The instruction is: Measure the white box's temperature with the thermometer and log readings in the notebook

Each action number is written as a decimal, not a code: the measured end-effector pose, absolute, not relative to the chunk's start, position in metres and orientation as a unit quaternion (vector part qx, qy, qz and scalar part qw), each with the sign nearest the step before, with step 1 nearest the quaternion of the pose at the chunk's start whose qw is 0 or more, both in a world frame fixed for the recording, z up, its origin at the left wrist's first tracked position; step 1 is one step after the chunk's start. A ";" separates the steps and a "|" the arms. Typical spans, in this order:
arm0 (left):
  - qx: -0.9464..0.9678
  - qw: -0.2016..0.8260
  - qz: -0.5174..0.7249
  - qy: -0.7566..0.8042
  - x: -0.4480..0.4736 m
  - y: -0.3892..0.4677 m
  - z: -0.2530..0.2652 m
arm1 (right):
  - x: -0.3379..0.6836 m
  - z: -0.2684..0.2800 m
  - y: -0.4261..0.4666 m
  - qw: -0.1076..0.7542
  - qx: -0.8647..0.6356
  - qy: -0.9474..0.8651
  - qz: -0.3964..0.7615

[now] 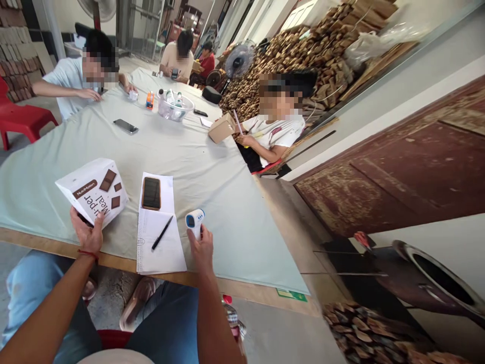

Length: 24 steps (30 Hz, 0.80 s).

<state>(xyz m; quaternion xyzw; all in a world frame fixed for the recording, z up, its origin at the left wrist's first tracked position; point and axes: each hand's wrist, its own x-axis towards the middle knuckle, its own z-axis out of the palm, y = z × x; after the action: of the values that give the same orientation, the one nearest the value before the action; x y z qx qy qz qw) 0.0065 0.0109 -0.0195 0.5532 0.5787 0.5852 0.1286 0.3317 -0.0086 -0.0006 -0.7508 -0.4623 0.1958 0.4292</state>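
Note:
My left hand (88, 233) grips the lower edge of a white printed box (93, 189), which is tilted above the near left of the table. Brown pictures of chocolate pieces and the word "Meal" show on it. In my right hand (201, 248) is a white and blue infrared thermometer (195, 222), its small dark screen facing me. Between my hands lies an open notebook (161, 258) with some writing on its page. A black pen (162, 232) rests on the lower page, and a phone in a brown case (151, 193) lies on the upper one.
Farther along the cloth-covered table (166, 146) are another phone (126, 126), a clear basket of bottles (175, 107), an orange box (150, 100) and a cardboard box (222, 128). Several people sit around it. A red chair (26, 114) stands left; stacked firewood (246, 76) lies behind.

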 end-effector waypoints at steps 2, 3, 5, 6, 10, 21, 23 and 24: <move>0.507 0.111 0.613 0.596 0.010 0.008 -0.017 | 0.298 0.011 -0.018 0.505 -0.665 -0.452 0.314; 0.512 0.112 0.607 0.597 0.011 0.008 -0.017 | 0.279 0.017 -0.024 0.511 -0.622 -0.447 0.391; 0.554 0.129 0.572 0.591 0.011 0.009 -0.019 | 0.242 0.027 -0.035 0.501 -0.544 -0.447 0.504; 0.568 0.137 0.557 0.590 0.010 0.010 -0.021 | 0.226 0.031 -0.040 0.496 -0.521 -0.447 0.532; 0.581 0.160 0.539 0.589 0.008 0.013 -0.024 | 0.186 0.038 -0.046 0.486 -0.481 -0.452 0.573; 0.574 0.193 0.542 0.583 0.013 0.012 -0.016 | 0.180 0.026 -0.033 0.462 -0.528 -0.466 0.539; 0.572 0.196 0.542 0.584 0.013 0.012 -0.016 | 0.180 0.025 -0.033 0.464 -0.526 -0.463 0.542; 0.571 0.196 0.543 0.584 0.013 0.012 -0.015 | 0.180 0.025 -0.033 0.462 -0.527 -0.460 0.545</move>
<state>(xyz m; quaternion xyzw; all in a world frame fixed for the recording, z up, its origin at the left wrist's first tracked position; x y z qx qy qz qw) 0.0135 0.0119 -0.0152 0.5705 0.5837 0.5434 0.1964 0.1795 -0.0334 0.0254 -0.5267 -0.4602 0.5451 0.4623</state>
